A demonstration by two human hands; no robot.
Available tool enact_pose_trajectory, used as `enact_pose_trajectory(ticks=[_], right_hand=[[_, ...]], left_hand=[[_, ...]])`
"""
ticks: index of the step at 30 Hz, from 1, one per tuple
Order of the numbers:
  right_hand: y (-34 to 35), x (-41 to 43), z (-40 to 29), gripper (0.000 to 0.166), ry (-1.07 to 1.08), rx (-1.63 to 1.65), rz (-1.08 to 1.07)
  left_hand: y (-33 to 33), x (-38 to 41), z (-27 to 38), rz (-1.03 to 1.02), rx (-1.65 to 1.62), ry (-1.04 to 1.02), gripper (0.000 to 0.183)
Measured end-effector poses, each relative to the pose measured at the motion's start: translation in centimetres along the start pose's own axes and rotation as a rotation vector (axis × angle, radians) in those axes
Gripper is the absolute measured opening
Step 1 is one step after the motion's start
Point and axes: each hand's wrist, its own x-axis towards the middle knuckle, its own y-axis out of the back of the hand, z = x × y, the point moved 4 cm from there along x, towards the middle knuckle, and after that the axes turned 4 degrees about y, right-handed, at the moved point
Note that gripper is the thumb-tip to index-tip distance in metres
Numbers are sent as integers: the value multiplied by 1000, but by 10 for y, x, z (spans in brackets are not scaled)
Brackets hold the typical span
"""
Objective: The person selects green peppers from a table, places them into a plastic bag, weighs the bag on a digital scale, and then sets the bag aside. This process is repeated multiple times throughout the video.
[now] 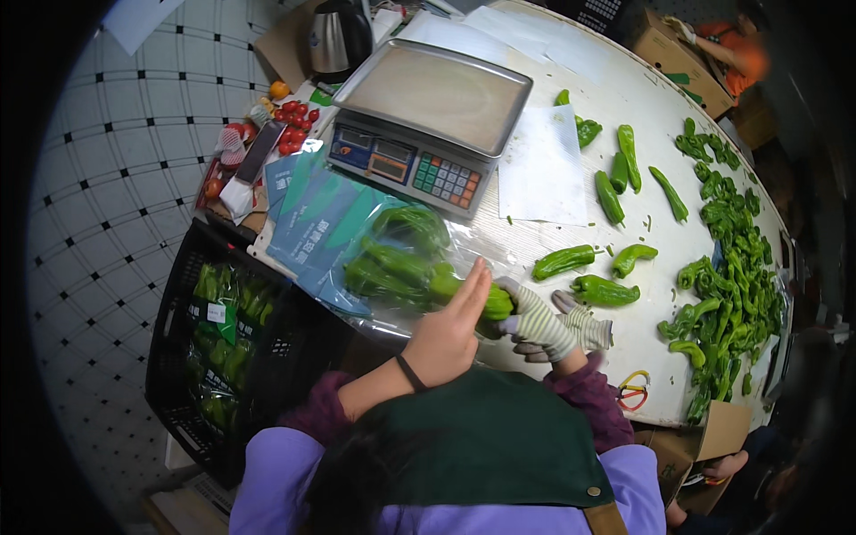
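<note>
A clear plastic bag (394, 267) with several green peppers (401, 261) inside lies before me, over a stack of blue-green printed bags (314, 227). My bare left hand (445, 338) is at the bag's mouth, two fingers straight and together; its thumb is hidden, so its grip on the film is unclear. My right hand (545, 328), in a striped knit glove, grips a green pepper (500, 304) at that mouth. Beside it lies an empty striped glove (588, 324). Loose peppers (605, 291) rest just beyond.
A digital scale (408, 167) stands behind the bag, near a kettle (340, 40) and cherry tomatoes (294, 127). A large pepper pile (735, 267) covers the table's right side. Scissors (634, 390) lie near the front edge. A black crate (200, 428) holds bagged peppers. Other people work at the right.
</note>
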Motion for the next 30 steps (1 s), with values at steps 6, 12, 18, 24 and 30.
enact_pose_trajectory(ticks=[6, 12, 18, 24, 30], right_hand=[[-31, 82, -30, 52, 453, -654, -94], [-67, 100, -67, 32, 789, -1125, 120], [-81, 70, -16, 44, 643, -1192, 275], [-133, 72, -31, 53, 598, -1735, 195], [-106, 82, -54, 75, 766, -1266, -3]], left_hand=[[19, 0, 9, 83, 33, -100, 75], [14, -5, 3, 87, 1, -118, 76], [7, -7, -3, 89, -41, -167, 75], [0, -17, -2, -61, -93, -61, 73], [-2, -17, -10, -54, -170, -118, 77]])
